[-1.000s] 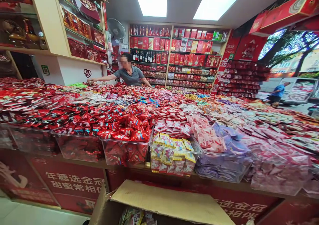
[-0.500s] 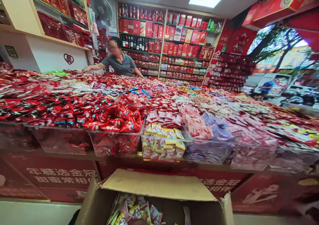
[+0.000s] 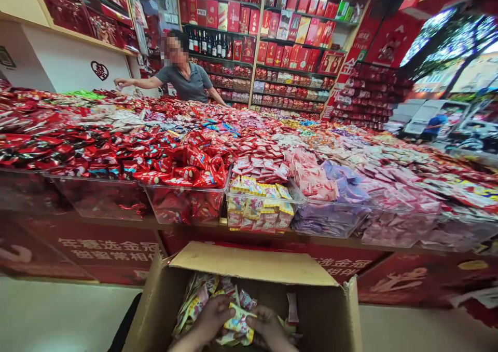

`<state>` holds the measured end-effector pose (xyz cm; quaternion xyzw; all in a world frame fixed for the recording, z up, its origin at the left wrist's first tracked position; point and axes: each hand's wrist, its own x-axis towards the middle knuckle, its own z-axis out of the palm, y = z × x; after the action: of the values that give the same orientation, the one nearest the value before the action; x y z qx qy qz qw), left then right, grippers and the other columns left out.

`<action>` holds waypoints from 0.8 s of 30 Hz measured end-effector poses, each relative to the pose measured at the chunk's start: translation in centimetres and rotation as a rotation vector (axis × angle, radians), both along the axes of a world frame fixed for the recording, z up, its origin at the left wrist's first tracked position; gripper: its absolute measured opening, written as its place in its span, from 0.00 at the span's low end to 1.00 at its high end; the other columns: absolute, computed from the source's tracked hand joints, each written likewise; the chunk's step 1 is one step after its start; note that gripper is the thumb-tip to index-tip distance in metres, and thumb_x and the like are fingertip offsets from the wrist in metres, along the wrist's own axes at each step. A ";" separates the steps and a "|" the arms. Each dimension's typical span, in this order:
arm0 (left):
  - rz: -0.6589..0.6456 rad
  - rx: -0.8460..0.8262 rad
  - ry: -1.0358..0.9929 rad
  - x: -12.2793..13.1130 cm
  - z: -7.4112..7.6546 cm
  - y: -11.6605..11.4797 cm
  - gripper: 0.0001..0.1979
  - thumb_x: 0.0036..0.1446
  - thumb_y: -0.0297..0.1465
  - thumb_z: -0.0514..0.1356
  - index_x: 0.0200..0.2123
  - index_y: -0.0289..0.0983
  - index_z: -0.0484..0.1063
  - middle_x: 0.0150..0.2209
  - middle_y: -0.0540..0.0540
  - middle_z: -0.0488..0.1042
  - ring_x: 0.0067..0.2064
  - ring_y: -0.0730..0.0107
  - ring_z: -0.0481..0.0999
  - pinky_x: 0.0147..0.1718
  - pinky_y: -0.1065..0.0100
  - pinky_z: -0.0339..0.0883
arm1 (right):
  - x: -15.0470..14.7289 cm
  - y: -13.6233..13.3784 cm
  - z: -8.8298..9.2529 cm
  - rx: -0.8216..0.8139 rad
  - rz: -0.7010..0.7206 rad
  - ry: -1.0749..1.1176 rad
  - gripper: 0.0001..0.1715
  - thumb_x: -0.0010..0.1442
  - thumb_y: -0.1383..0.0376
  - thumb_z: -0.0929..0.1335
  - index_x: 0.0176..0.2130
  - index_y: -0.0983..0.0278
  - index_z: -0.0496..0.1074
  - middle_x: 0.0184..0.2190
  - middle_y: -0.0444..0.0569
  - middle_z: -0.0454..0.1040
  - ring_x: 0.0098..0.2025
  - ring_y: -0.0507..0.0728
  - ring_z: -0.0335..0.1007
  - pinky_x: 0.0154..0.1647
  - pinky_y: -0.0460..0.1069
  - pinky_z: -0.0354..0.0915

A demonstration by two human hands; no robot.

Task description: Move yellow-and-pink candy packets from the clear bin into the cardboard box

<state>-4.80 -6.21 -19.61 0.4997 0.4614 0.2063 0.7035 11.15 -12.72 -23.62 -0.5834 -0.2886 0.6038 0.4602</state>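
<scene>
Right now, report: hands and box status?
Left hand, right hand both gripping candy packets inside cardboard box. Nothing blocking. Another person far side of counter.

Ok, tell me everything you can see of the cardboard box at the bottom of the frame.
The cardboard box is plain brown board, open on top, its far flap lying level and a right flap standing up. It sits low in front of the display counter. It holds small yellow and pink sweet packets; the left hand and right hand reach in, gripping a bunch together.
</scene>
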 end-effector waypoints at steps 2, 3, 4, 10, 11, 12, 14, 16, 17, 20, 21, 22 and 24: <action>0.043 -0.033 0.008 0.1 0.7 0.0 0.22 0.38 0.44 0.62 0.31 0.34 0.66 0.25 0.51 0.69 0.27 0.72 0.68 0.21 0.72 0.61 | 0.0 -0.4 0.3 -0.048 -0.036 0.080 0.24 0.33 0.51 0.71 0.27 0.65 0.69 0.17 0.40 0.68 0.15 0.46 0.57 0.16 0.42 0.52; 0.058 -0.058 0.017 0.2 0.7 -0.1 0.20 0.41 0.42 0.61 0.33 0.33 0.66 0.27 0.50 0.70 0.28 0.71 0.69 0.23 0.71 0.62 | 0.1 -0.6 0.7 -0.048 -0.033 0.104 0.23 0.34 0.52 0.72 0.27 0.66 0.69 0.17 0.40 0.68 0.15 0.45 0.56 0.16 0.42 0.52; 0.067 -0.083 0.024 0.1 0.6 -0.2 0.17 0.45 0.40 0.59 0.34 0.33 0.66 0.30 0.49 0.71 0.30 0.71 0.70 0.25 0.70 0.64 | 0.2 -0.8 1.2 -0.028 -0.044 0.112 0.23 0.34 0.53 0.72 0.27 0.67 0.69 0.16 0.40 0.67 0.15 0.45 0.56 0.16 0.42 0.52; 0.125 -0.186 0.035 -0.4 -0.7 -2.1 0.14 0.55 0.34 0.52 0.43 0.34 0.64 0.43 0.46 0.67 0.41 0.64 0.69 0.38 0.60 0.66 | 1.0 -1.5 2.1 -0.065 -0.057 0.134 0.20 0.38 0.55 0.71 0.28 0.67 0.69 0.20 0.42 0.69 0.19 0.46 0.59 0.19 0.43 0.56; 0.128 -0.192 0.032 -0.5 -0.8 -2.5 0.14 0.55 0.34 0.52 0.44 0.34 0.63 0.44 0.46 0.67 0.42 0.64 0.69 0.38 0.60 0.65 | 1.0 -1.6 2.0 -0.071 -0.046 0.132 0.20 0.38 0.55 0.71 0.28 0.66 0.69 0.21 0.42 0.70 0.20 0.47 0.60 0.20 0.43 0.57; 0.129 -0.197 0.029 -0.5 -0.8 -2.8 0.15 0.54 0.34 0.52 0.44 0.34 0.63 0.44 0.46 0.66 0.42 0.64 0.69 0.38 0.59 0.65 | 1.0 -1.7 2.0 -0.075 -0.033 0.128 0.19 0.38 0.55 0.71 0.28 0.66 0.69 0.21 0.43 0.70 0.20 0.48 0.61 0.21 0.43 0.57; 0.123 -0.201 0.021 -0.6 -0.6 -3.2 0.15 0.54 0.34 0.53 0.44 0.34 0.63 0.44 0.46 0.66 0.42 0.63 0.69 0.38 0.59 0.65 | 0.9 -1.9 2.1 -0.075 -0.005 0.113 0.18 0.38 0.55 0.70 0.27 0.66 0.68 0.20 0.43 0.70 0.21 0.49 0.62 0.21 0.44 0.58; 0.100 -0.201 0.010 -0.7 -0.4 -3.2 0.15 0.54 0.34 0.53 0.44 0.34 0.64 0.44 0.46 0.67 0.41 0.63 0.69 0.38 0.59 0.65 | 0.7 -2.1 2.2 -0.063 0.026 0.089 0.18 0.38 0.55 0.70 0.27 0.64 0.68 0.20 0.43 0.69 0.21 0.51 0.64 0.20 0.45 0.57; 0.082 -0.199 0.003 -0.6 -0.2 -3.0 0.15 0.54 0.34 0.52 0.43 0.33 0.64 0.43 0.46 0.67 0.41 0.63 0.69 0.38 0.60 0.66 | 0.5 -2.2 2.3 -0.056 0.050 0.067 0.18 0.38 0.54 0.70 0.28 0.63 0.68 0.19 0.42 0.69 0.21 0.52 0.64 0.20 0.45 0.57; 0.004 -0.181 -0.026 -0.5 0.3 -2.1 0.13 0.55 0.35 0.52 0.40 0.33 0.65 0.38 0.47 0.70 0.36 0.69 0.71 0.34 0.63 0.67 | -0.3 -2.3 1.9 -0.034 0.124 -0.020 0.18 0.38 0.52 0.69 0.26 0.61 0.66 0.16 0.40 0.67 0.20 0.53 0.65 0.19 0.47 0.57; -0.023 -0.173 -0.036 -0.5 0.4 -1.8 0.13 0.54 0.36 0.53 0.38 0.33 0.66 0.35 0.48 0.71 0.32 0.71 0.71 0.31 0.65 0.66 | -0.6 -2.2 1.6 -0.026 0.136 -0.049 0.18 0.38 0.51 0.68 0.25 0.59 0.65 0.15 0.40 0.66 0.19 0.54 0.65 0.19 0.48 0.57; -0.048 -0.166 -0.045 -0.5 0.5 -1.5 0.13 0.52 0.37 0.54 0.36 0.32 0.66 0.31 0.48 0.72 0.30 0.73 0.72 0.29 0.67 0.65 | -0.8 -2.0 1.4 -0.016 0.137 -0.072 0.18 0.37 0.49 0.68 0.24 0.58 0.64 0.15 0.39 0.65 0.19 0.55 0.65 0.18 0.49 0.58; -0.085 -0.151 -0.056 -0.5 0.5 -1.2 0.14 0.47 0.38 0.59 0.32 0.33 0.67 0.26 0.49 0.73 0.26 0.73 0.72 0.26 0.70 0.63 | -1.1 -1.6 0.9 0.005 0.119 -0.104 0.20 0.35 0.45 0.67 0.23 0.56 0.62 0.15 0.38 0.64 0.19 0.57 0.66 0.18 0.50 0.58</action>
<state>-5.30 -7.38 -19.12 0.4583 0.4342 0.1545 0.7600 10.05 -14.33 -22.75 -0.5947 -0.3478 0.5982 0.4092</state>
